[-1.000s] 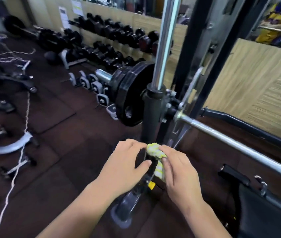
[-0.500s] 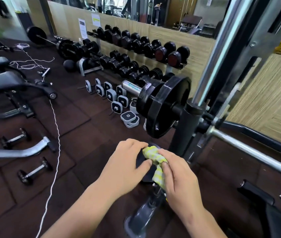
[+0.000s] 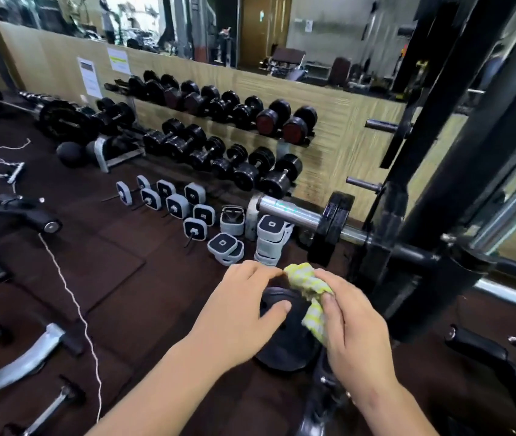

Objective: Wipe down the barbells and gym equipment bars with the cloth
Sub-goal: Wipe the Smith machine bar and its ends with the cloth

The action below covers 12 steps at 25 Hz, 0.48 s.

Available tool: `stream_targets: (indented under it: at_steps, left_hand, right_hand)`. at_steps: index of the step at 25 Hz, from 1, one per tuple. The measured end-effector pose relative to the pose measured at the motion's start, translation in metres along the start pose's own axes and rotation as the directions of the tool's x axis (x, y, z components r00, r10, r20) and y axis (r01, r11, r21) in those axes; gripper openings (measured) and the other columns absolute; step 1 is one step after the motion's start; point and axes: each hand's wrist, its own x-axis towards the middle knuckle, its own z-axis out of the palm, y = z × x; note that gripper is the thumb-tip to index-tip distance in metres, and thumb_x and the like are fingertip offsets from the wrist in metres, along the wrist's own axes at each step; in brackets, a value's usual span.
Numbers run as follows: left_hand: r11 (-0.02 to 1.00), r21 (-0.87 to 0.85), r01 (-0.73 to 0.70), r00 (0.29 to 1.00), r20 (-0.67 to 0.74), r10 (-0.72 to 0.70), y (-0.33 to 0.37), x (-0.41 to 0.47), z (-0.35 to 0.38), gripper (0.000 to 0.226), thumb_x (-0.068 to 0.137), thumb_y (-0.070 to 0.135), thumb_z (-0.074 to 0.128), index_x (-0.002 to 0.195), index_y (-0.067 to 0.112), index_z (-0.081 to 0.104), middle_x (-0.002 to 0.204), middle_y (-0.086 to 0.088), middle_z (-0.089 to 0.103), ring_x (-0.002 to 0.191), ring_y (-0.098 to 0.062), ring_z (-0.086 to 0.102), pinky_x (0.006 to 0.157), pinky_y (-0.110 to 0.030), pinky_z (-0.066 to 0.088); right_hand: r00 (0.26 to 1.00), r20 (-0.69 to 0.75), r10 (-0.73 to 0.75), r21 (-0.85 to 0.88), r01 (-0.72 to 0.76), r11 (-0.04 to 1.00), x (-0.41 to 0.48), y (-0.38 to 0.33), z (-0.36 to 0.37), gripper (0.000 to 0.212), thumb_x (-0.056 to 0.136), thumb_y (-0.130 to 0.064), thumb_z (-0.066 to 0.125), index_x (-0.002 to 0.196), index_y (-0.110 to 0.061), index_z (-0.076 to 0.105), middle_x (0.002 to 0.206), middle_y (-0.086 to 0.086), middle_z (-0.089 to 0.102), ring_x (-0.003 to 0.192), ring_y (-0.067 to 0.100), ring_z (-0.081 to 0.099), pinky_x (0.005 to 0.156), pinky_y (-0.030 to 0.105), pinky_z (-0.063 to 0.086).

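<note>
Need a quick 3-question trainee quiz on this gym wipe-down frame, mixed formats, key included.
1. Short answer: which hand's thumb presses on the yellow checked cloth?
2. Multiple choice: what lies below the hands, partly hidden by them? A) a white rope B) a black weight plate C) a dumbbell
3. True or false: the cloth is touching the chrome barbell sleeve.

Key
1. The right hand; on the left hand the thumb is off the cloth.
2. B
3. False; the cloth is held apart from the sleeve.
</note>
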Motion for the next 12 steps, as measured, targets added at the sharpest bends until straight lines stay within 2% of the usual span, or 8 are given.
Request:
stream_targets:
  at_steps: [3,9,12]
  left_hand:
    - [0.999,-0.027,-0.034,0.999,0.031,0.035,-0.028,0.024,-0.017,0.054,0.087,0.055,0.052,0.137,0.035,0.048,0.129,0.019,0.048,0.126,-0.003,0.035,0.101,-0.023,0.037]
    - [0.996,-0.048,-0.077,0.994,0.073,0.081,-0.087,0.084,-0.014,0.053,0.090,0.053,0.054,0.139,0.035,0.047,0.131,0.022,0.046,0.127,0.001,0.034,0.101,-0.018,0.032]
    - [0.996,-0.043,-0.081,0.992,0.090,0.085,-0.101,0.114,-0.011,0.053,0.090,0.054,0.054,0.139,0.035,0.047,0.129,0.021,0.046,0.126,0.001,0.036,0.102,-0.020,0.034]
  right_hand:
    - [0.998,-0.057,0.019,-0.044,-0.022,0.999,0.027,-0.010,0.018,0.035,0.104,-0.032,0.041,0.135,-0.036,0.057,0.131,-0.024,0.060,0.125,0.000,0.054,0.105,0.020,0.042]
    - [0.994,-0.100,0.045,-0.055,-0.051,0.997,0.081,0.001,0.068,0.037,0.104,-0.028,0.042,0.137,-0.037,0.056,0.133,-0.030,0.055,0.127,-0.006,0.050,0.104,0.009,0.036]
    - [0.994,-0.100,0.041,-0.066,-0.048,0.997,0.106,0.010,0.082,0.036,0.104,-0.029,0.041,0.136,-0.033,0.057,0.132,-0.027,0.057,0.127,-0.004,0.051,0.106,0.014,0.037]
